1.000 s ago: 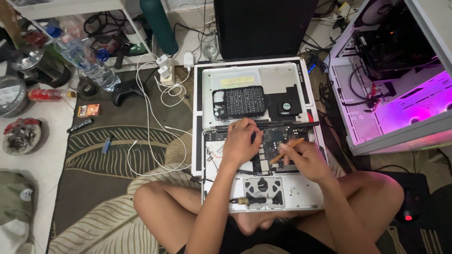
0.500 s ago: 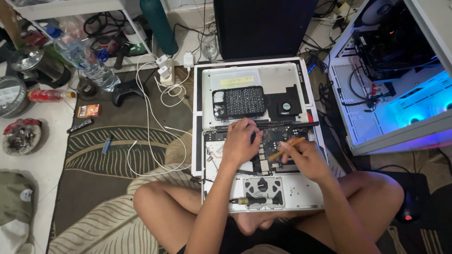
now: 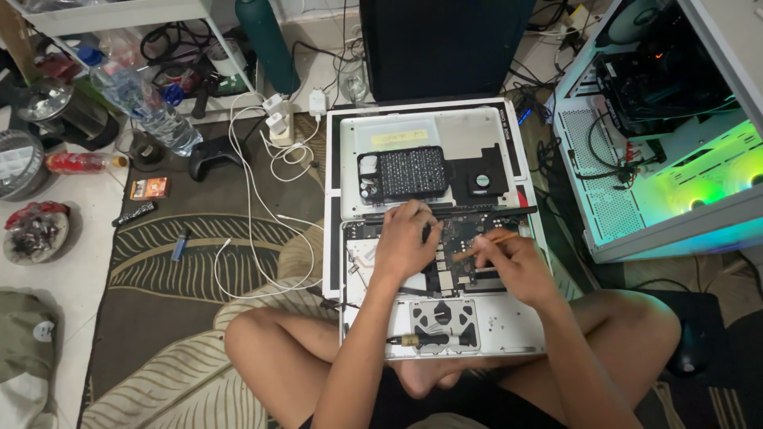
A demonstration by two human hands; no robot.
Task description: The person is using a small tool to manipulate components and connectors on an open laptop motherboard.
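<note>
**Clerk:** As the head view looks down on crossed bare legs, item one is the opened silver laptop base (image 3: 509, 338), underside up, its dark circuit board (image 3: 461, 246) exposed. All places below are taken from this laptop base.

**Checker:** Hands?

**Clerk:** Left hand (image 3: 405, 238): lying on the upper left part of the board, fingers loosely curled and pressed down; I cannot tell whether anything is under it. Right hand (image 3: 520, 266): over the right half of the board, closed in a pinch on a thin orange-brown stick tool (image 3: 486, 243), whose tip points left and touches the board just beside the left hand.

**Checker:** Items on the base itself?

**Clerk:** One black-handled screwdriver with a brass collar (image 3: 433, 340), lying flat across the near edge, close to the person's foot.

**Checker:** Beyond the base?

**Clerk:** Directly behind it, touching its far edge: the detached silver bottom cover (image 3: 493, 131), carrying a black rectangular tray of screwdriver bits (image 3: 405, 171) and a small black fan (image 3: 481, 180).

**Checker:** To the sides?

**Clerk:** Left of the base: white charger cables (image 3: 254, 206) looped over a brown leaf-patterned rug (image 3: 159, 262), and farther left a black game controller (image 3: 213, 156). Right of the base, well apart: a white open desktop computer case (image 3: 652, 159), lit green inside.
</note>
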